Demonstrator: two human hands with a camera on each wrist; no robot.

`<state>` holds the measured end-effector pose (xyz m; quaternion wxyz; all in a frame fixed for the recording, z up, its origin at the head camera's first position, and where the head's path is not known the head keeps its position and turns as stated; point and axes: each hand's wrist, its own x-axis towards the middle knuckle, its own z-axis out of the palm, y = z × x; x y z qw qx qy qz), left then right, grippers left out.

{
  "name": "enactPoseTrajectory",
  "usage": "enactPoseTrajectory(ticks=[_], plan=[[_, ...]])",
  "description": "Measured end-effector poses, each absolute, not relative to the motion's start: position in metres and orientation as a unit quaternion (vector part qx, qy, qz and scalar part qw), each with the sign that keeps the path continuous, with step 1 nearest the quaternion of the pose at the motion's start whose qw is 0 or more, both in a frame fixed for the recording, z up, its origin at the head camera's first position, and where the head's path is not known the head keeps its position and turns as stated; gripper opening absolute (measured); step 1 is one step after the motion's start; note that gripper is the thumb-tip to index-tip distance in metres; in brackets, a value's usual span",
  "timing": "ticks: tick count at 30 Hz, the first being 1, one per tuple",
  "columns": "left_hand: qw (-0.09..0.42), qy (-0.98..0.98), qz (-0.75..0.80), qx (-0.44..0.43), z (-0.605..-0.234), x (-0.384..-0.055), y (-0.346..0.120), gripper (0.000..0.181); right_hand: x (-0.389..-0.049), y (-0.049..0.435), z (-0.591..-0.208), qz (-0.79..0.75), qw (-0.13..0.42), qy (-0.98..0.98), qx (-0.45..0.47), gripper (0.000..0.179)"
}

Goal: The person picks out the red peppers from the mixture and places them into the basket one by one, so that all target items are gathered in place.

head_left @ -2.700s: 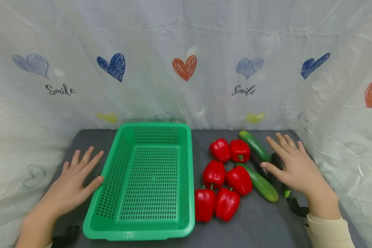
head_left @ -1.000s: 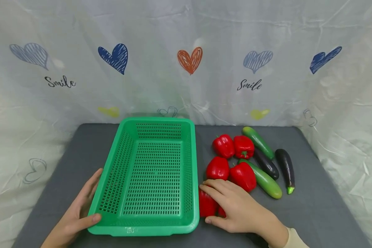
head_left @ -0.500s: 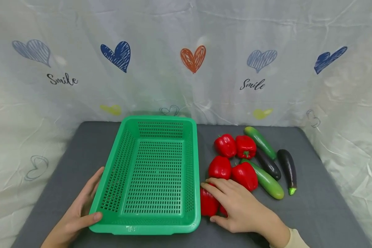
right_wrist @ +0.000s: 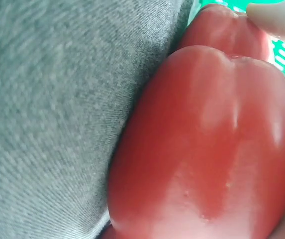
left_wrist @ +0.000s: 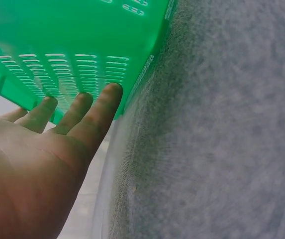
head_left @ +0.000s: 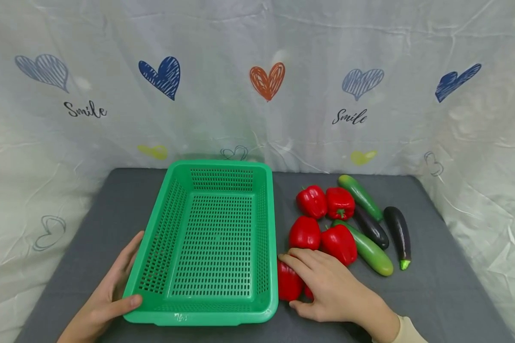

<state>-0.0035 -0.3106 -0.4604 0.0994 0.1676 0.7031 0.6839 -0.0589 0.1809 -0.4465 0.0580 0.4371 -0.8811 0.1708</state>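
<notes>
On the left of a green perforated basket [head_left: 201, 318], my left hand [head_left: 100, 302] rests its thumb at the near corner of the rim. In the left wrist view its fairly straight fingers [left_wrist: 100, 109] touch the outer wall [left_wrist: 82, 30]. My right hand [head_left: 328, 286] curls over a red bell pepper [head_left: 289, 285] beside the basket's near right corner. Its thumb touches that pepper's end in the right wrist view, behind a nearer red bell pepper [right_wrist: 212, 144]. The palm mostly hides this nearer pepper from the head view.
More red bell peppers [head_left: 304, 232] lie beyond the right hand. To their right are green cucumbers [head_left: 371, 252] and dark eggplants [head_left: 397, 233]. All lie on a grey cloth-covered table [head_left: 437, 295]. A white printed curtain [head_left: 214, 114] hangs behind and at both sides.
From above the table, both hands came down and inward: the left to the basket's side, the right onto the near peppers. Over the last half second they barely moved.
</notes>
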Motion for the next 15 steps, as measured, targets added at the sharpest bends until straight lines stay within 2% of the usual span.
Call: enactPoseTrajectory(ticks=[15], plan=[[0.104,0.696,0.686,0.186,-0.4601,-0.0046,-0.3096,0.097,-0.0582,0.1796,-0.4495,0.178,0.078,-0.879,0.435,0.087]])
